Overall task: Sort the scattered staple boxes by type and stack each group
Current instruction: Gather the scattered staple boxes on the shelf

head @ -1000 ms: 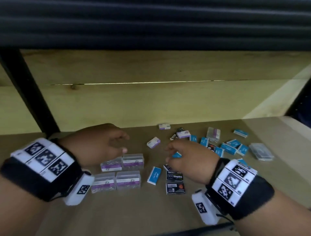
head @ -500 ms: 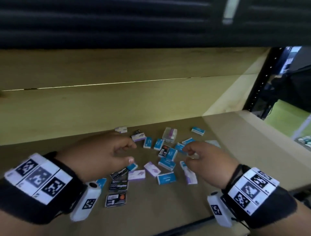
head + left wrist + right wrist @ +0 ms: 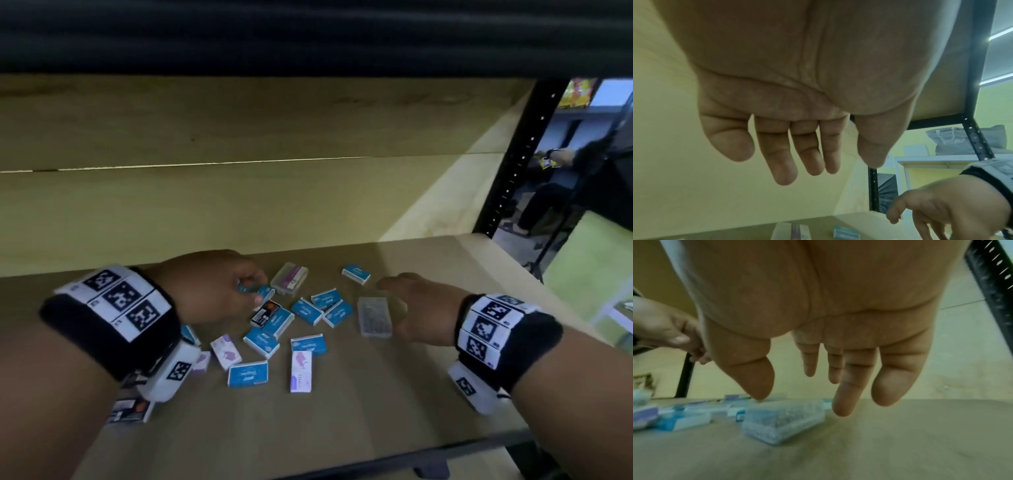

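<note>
Staple boxes lie scattered on the wooden shelf point(image 3: 342, 418): several blue ones point(image 3: 247, 374), purple-and-white ones point(image 3: 301, 371), a black one point(image 3: 265, 312) and a clear case with a purple label point(image 3: 289, 279). My left hand point(image 3: 255, 287) hovers over the left of the pile; in the left wrist view its fingers point(image 3: 785, 175) hang relaxed and hold nothing. My right hand point(image 3: 394, 294) is spread above a clear plastic case of staples point(image 3: 375, 317). The right wrist view shows my thumb tip point(image 3: 761, 394) at that case's point(image 3: 783, 418) top edge, the other fingers apart from it.
A black-and-orange box point(image 3: 130, 409) lies near the front edge under my left wrist. A wooden back wall point(image 3: 239, 205) closes the shelf, and a black perforated rack post point(image 3: 513, 171) stands at the right. Beyond the post a seated person point(image 3: 565, 178) is visible.
The view has swung right. My right hand has uncurled and moved right to the clear case. My left hand has reached further into the pile of blue boxes.
</note>
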